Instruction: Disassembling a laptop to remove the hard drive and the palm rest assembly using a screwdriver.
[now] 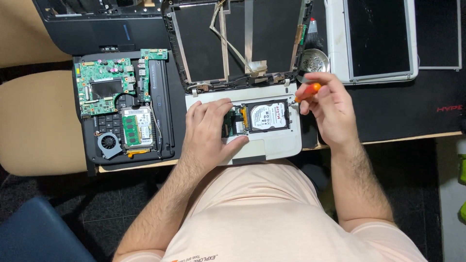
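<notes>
The left hand lay flat on the white laptop base, fingers spread wide and gripping nothing, their tips just beside the exposed hard drive. The right hand had its fingers pinched around an orange-handled screwdriver, the tool's tip at the base's edge beside the drive. A small metal dish sat on the table just beyond those fingers.
</notes>
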